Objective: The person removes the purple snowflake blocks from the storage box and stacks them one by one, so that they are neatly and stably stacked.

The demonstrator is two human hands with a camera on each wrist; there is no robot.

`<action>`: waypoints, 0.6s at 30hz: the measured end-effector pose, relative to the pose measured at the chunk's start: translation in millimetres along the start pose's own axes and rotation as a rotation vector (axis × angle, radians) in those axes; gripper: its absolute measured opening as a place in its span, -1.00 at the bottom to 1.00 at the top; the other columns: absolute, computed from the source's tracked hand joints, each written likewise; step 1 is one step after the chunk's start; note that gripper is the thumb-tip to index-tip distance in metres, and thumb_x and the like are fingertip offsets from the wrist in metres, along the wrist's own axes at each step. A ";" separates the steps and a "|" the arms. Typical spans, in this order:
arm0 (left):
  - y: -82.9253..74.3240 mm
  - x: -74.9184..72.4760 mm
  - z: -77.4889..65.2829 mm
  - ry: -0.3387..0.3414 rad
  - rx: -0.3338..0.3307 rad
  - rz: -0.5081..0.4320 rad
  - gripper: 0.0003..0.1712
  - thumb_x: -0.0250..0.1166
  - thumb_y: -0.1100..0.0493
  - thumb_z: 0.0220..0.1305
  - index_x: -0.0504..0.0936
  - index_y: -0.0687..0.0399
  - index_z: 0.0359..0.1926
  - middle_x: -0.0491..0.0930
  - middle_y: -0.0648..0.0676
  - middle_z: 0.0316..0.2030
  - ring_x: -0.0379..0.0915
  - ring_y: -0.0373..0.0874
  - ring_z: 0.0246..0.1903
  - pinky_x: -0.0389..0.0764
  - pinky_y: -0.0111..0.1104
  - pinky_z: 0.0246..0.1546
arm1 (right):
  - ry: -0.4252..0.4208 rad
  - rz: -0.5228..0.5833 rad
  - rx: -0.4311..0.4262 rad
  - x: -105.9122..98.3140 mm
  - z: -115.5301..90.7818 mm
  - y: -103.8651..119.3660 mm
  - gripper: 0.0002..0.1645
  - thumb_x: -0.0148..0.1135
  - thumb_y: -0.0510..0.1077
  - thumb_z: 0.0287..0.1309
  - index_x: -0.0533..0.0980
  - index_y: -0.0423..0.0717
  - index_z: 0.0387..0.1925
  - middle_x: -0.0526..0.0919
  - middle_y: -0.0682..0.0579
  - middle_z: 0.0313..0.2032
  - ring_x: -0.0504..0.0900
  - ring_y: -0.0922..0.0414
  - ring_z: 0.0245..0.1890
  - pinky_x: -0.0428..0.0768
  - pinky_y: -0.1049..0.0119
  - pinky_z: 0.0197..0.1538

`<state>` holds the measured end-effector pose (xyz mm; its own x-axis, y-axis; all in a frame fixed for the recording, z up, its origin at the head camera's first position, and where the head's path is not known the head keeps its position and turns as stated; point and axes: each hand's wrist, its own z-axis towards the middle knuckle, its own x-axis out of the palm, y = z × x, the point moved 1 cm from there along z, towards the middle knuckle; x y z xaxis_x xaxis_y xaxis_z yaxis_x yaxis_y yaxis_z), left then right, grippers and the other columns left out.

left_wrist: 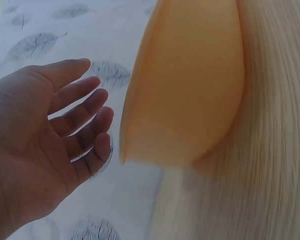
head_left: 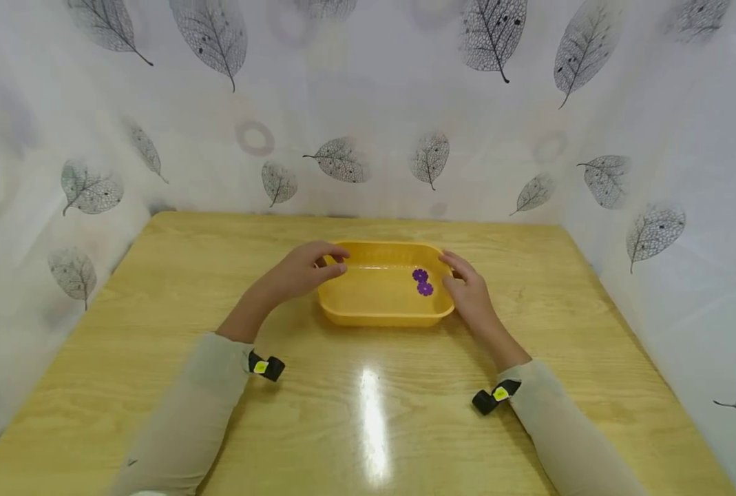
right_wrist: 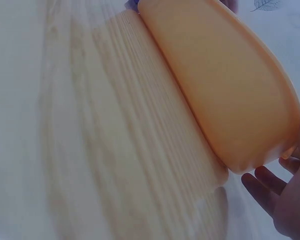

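Observation:
A yellow plastic basin (head_left: 380,319) with rounded corners stands on the wooden table. Two purple flower-shaped pieces (head_left: 423,282) lie inside it toward the right, close together. My left hand (head_left: 308,269) is at the basin's left end, thumb and fingers apart. In the left wrist view the left hand (left_wrist: 54,135) shows its palm, with a gap between the loosely bent fingers and the basin (left_wrist: 190,90). At the right end, my right hand (head_left: 469,293) holds the rim, thumb over the inner side. The right wrist view shows its fingers (right_wrist: 270,182) below the basin's end; the thumb is hidden there.
The wooden table (head_left: 268,427) reaches back to a white leaf-printed curtain (head_left: 355,103), which also hangs along both sides. A black strap with a small camera sits at each wrist. Light glares off the tabletop in front of the basin.

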<state>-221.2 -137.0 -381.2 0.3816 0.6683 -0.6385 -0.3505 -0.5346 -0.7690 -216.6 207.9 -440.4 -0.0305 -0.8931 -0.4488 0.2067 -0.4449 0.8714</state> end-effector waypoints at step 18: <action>-35.2 73.5 91.3 0.176 0.052 0.082 -0.55 0.31 0.07 0.39 0.60 0.11 0.23 0.63 0.10 0.11 0.52 -0.02 0.10 0.52 -0.15 0.21 | 0.037 -0.001 0.045 -4.3 -8.9 29.9 -0.47 0.02 -0.36 0.39 0.38 -0.34 0.36 0.31 -0.22 0.46 0.38 -0.24 0.32 0.30 -0.07 0.44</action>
<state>-258.8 -21.8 -398.3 0.4917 0.5205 -0.6980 -0.4289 -0.5528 -0.7144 -201.6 199.0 -414.2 0.0058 -0.8901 -0.4557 0.1623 -0.4489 0.8787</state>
